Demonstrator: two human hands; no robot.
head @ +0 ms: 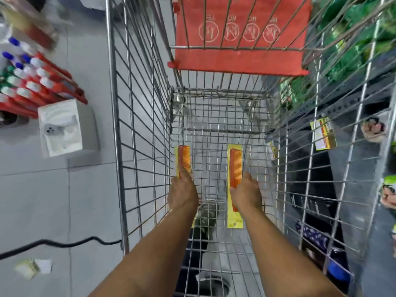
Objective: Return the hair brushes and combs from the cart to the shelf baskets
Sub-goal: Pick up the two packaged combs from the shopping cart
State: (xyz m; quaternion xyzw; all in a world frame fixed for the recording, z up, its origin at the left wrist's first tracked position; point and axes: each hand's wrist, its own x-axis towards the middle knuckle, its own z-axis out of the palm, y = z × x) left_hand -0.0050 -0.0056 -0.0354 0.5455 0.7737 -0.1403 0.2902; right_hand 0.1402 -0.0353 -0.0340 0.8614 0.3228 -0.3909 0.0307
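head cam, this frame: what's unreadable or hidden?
- Near end of the left orange comb on yellow card: covered by the left hand, head view.
- Middle of the right orange comb on yellow card: covered by the right hand.
- Shelf baskets: none identifiable; right-side shelving is blurred behind the wire shopping cart.
- Red seat flap: printed signs too blurred to read.
- Dark item under the cart floor: blurred.

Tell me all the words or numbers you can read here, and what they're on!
None can be read for sure.
Red cart flap: four round signs with tiny words above, upside down and blurred.
Yellow card behind the right hand's comb: small print at its near end, too small.
Yellow shelf tag: blurred.
Black packet low on the shelf: pale print, too blurred.
White box: no words visible.
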